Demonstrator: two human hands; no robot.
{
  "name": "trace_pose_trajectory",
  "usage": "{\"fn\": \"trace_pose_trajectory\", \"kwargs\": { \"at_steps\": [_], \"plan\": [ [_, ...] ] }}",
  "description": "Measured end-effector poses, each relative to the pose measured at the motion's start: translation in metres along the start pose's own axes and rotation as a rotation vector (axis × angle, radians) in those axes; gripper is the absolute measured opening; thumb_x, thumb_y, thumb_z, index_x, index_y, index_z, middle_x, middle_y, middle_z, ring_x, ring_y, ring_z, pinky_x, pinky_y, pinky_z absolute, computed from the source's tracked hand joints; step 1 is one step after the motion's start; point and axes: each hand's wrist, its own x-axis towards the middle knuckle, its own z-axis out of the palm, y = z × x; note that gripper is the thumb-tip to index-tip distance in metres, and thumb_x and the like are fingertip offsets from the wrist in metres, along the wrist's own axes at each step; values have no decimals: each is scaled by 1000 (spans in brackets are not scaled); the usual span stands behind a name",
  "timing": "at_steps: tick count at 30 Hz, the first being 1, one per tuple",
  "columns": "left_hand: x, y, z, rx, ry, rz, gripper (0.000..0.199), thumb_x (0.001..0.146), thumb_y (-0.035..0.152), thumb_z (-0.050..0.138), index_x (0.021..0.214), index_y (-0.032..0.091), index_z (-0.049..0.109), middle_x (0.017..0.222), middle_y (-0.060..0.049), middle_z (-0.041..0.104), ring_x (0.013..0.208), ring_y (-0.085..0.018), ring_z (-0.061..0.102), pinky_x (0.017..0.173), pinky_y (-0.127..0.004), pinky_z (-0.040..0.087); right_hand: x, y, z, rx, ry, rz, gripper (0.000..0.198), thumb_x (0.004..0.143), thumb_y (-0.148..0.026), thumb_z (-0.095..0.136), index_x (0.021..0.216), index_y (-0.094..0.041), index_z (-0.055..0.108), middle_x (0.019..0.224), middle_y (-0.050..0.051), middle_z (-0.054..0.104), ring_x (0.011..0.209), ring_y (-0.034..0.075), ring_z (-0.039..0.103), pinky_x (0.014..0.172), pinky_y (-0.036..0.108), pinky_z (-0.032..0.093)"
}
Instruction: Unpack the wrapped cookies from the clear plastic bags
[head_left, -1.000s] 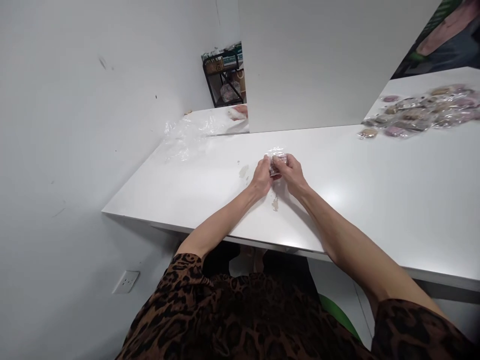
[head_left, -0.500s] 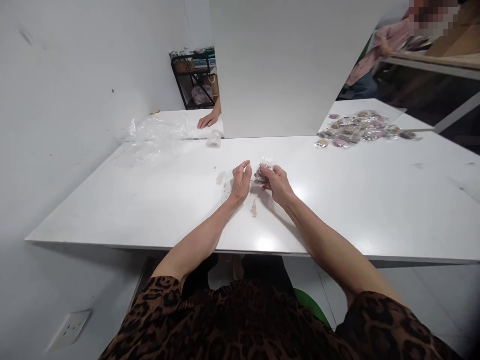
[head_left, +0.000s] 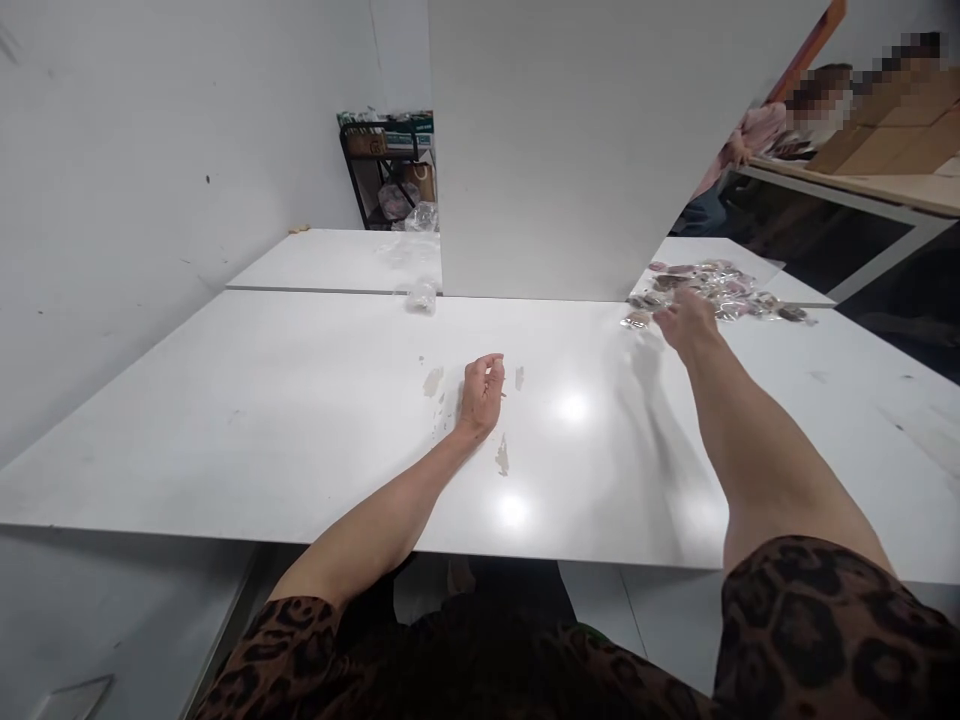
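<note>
white near table (head_left: 262,420), both of the wearer's hands over it; left hand (head_left: 482,395) rests mid-table, on its side or nearly so, fingers curled loosely inward with thumb up near the index finger; can't tell if the fingertips meet or pinch anything small; worn greyish patches (head_left: 502,455) on the surface around it; right hand (head_left: 690,322) stretched out to the far right, at the front of the pile of clear packets (head_left: 739,292); right fingers blurred and partly turned away, can't tell if open or gripping a packet; pile lies over the seam between near table and white far table (head_left: 315,260), right of the grey upright panel (head_left: 540,150), pinkish and brownish pieces inside the wraps; one tan packet (head_left: 636,320) at the pile's left front edge, just beside the right hand; crumpled clear plastic (head_left: 421,297) near the panel's lower left corner, well apart from the pile; leopard-print sleeve (head_left: 810,610) on the right arm; behind, black shelf (head_left: 349,165) at left, loaded; at upper right a co-worker's pink sleeve (head_left: 761,130) by a cardboard box (head_left: 892,125) on another table
</note>
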Motion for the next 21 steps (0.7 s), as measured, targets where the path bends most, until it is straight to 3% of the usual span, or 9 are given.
{"fn": "trace_pose_trajectory", "kwargs": {
  "at_steps": [2, 4, 8, 12, 17, 21],
  "plan": [
    [1, 0, -1, 2, 3, -6, 31, 106, 40, 48, 122, 20, 65, 135, -12, 54, 96, -14, 65, 76, -26, 59, -22, 13, 5, -45, -46, 120, 26, 93, -3, 54, 78, -23, 48, 62, -7, 42, 53, 8, 40, 53, 20, 41],
    [2, 0, 0, 1, -2, -2, 31, 106, 41, 48, 121, 20, 65, 135, -11, 55, 94, -13, 65, 76, -26, 58, -59, 35, 5, -68, -164, 180, 25, 87, -3, 61, 77, -23, 50, 61, -5, 48, 55, 10, 48, 52, 22, 44],
    [2, -1, 2, -19, 10, 13, 30, 105, 43, 51, 116, 20, 67, 136, -11, 56, 91, -13, 66, 72, -25, 56, -143, 72, 5, -78, -378, 229, 21, 74, -4, 74, 84, -18, 62, 77, 4, 69, 61, 14, 63, 53, 26, 50],
    [6, 0, -3, -52, 110, 60, 28, 105, 41, 51, 114, 22, 68, 136, -10, 58, 96, -15, 65, 77, -27, 54, -212, 79, 23, 25, -611, 246, 18, 75, -18, 78, 90, -18, 68, 86, 5, 73, 63, 12, 64, 54, 24, 48],
    [18, 2, -25, -7, 329, 82, 23, 105, 32, 49, 117, 22, 66, 137, -10, 58, 109, -17, 61, 99, -30, 50, -265, 79, 60, 152, -658, 306, 20, 73, -23, 76, 91, -22, 67, 86, 2, 72, 63, 11, 60, 52, 24, 45],
    [34, 5, -46, 121, 424, 79, 24, 105, 28, 48, 122, 21, 63, 143, -13, 55, 125, -19, 56, 111, -32, 44, -272, 93, 75, 165, -630, 329, 21, 71, -20, 75, 89, -22, 65, 80, 1, 71, 60, 11, 58, 50, 23, 43]
  ]
}}
